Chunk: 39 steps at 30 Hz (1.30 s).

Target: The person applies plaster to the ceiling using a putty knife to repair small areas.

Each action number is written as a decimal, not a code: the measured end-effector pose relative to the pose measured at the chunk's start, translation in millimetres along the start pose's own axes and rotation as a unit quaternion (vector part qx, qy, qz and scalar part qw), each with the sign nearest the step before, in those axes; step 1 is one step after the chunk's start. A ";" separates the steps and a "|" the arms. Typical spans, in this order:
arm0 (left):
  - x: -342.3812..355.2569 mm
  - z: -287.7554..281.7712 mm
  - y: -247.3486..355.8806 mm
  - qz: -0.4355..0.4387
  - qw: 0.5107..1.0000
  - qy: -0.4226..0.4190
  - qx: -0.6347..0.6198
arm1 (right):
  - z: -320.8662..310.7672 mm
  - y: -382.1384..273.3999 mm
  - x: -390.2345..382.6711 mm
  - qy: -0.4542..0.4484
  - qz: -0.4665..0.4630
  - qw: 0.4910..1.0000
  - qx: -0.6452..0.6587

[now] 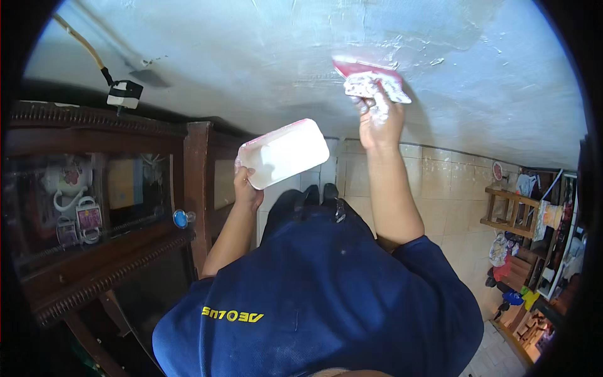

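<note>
My left hand [246,187] grips the near left corner of a shallow rectangular tub [314,138], white inside with a pinkish rim. The tub is tilted with its inside facing me; whether a thin layer coats it I cannot tell. My right hand [382,125], smeared with white paste, is closed round a reddish scraper [364,66] thickly coated in the same paste. Its far edge meets or nearly meets the bluish-white wall [264,56]. Rough ridges and streaks of paste mark the wall around it.
A dark wooden cabinet [198,151] with glass doors and cups inside stands close on my left. A socket box [125,94] hangs from a cable on the wall. Tiled floor [440,182] lies to the right, with a small wooden stool [512,212] and clutter beyond.
</note>
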<state>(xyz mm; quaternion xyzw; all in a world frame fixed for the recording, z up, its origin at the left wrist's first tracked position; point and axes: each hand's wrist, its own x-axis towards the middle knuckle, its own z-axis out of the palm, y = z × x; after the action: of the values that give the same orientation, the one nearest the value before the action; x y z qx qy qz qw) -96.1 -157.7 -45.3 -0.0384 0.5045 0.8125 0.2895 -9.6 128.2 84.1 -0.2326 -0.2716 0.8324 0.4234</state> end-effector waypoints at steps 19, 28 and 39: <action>15.0 -32.2 6.1 -0.003 0.999 -0.047 0.006 | -95.1 77.2 8.6 0.120 0.035 0.988 -0.094; 29.6 -45.5 27.2 -0.036 0.997 -0.067 -0.008 | -6.2 30.3 4.4 0.028 -0.091 0.994 -0.050; 31.3 -58.3 33.2 -0.046 0.996 -0.066 -0.027 | -34.2 65.9 17.6 -0.020 -0.112 0.993 0.010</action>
<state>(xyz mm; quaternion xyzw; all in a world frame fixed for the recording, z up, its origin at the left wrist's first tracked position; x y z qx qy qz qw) -152.4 -204.1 -58.4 -0.0159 0.4602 0.8122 0.3582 -36.1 119.0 13.2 -0.1794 -0.2958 0.7872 0.5104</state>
